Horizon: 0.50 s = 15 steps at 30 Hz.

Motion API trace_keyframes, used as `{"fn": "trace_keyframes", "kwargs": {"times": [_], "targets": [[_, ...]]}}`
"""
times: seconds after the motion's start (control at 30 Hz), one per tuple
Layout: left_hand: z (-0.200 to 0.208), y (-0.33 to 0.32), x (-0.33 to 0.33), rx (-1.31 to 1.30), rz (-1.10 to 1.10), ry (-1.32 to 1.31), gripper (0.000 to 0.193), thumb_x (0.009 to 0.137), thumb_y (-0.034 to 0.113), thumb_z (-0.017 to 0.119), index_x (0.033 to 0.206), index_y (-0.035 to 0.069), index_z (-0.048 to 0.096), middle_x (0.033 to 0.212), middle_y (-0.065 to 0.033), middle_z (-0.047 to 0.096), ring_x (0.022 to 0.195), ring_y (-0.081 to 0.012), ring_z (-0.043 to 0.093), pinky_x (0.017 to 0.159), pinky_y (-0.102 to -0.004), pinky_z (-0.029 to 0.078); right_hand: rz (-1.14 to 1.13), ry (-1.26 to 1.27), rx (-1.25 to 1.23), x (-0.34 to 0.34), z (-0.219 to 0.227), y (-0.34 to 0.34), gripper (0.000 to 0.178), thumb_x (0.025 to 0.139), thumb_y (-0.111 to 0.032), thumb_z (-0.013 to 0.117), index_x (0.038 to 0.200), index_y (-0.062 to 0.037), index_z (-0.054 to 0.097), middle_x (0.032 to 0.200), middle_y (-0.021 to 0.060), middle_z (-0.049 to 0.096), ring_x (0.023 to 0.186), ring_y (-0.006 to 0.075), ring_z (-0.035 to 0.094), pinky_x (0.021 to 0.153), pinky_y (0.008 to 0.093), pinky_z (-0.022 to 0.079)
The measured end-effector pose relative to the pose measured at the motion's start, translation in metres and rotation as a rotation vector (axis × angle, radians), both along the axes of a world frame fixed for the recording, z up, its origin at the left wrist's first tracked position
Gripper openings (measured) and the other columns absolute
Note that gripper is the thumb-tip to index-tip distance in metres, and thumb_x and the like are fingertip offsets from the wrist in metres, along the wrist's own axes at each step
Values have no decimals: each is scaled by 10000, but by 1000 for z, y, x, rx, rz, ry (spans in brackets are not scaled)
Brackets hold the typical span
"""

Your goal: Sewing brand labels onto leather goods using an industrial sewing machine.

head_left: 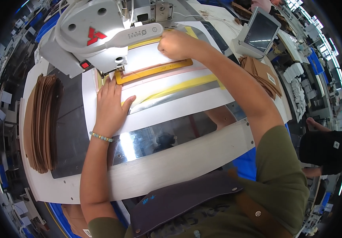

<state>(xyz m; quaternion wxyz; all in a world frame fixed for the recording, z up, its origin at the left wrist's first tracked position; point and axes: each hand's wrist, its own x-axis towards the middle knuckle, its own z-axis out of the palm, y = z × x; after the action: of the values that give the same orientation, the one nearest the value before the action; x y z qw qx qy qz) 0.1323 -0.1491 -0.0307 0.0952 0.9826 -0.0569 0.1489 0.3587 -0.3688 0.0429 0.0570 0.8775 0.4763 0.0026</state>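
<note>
My left hand (113, 105) lies flat with fingers stretched out on a white sheet (99, 115), its fingertips beside the left end of a yellow-orange frame (155, 72). The frame rests on the white material below the head of an industrial sewing machine (87, 35). My right hand (175, 45) is closed in a fist at the frame's far right part; whatever its fingers hold is hidden. Yellow tape strips (186, 87) run across the sheet nearer to me. A bead bracelet (101, 137) circles my left wrist.
A white lamp (139, 33) reaches across the machine head. Stacks of brown pieces stand at left (42, 123) and right (260, 75). A control screen (261, 29) sits at the far right. A shiny metal plate (186, 131) borders the table's near edge (186, 152). Another person (321, 152) is at right.
</note>
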Motion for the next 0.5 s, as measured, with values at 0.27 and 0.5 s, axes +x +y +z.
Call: {"fn": "trace_keyframes", "kwargs": {"times": [0.27,0.5], "targets": [[-1,0,0,-30,-19,-23,650,1016,436,606,1412,-71,515,1542,-268,459,1501,-437,335,1212,-524,262,-34,1060,510,-25,-20,82,197,968,-47,502,1052,14,670,981,99,724,893,183,701,827,323,577],[-2,1,0,-17,-31,-53,649,1026,451,585,1393,-82,527,1553,-277,447,1495,-442,343,1206,-528,269,-134,825,404,-29,-34,91,196,974,-103,561,1103,-4,671,990,133,727,876,200,715,800,357,576]]}}
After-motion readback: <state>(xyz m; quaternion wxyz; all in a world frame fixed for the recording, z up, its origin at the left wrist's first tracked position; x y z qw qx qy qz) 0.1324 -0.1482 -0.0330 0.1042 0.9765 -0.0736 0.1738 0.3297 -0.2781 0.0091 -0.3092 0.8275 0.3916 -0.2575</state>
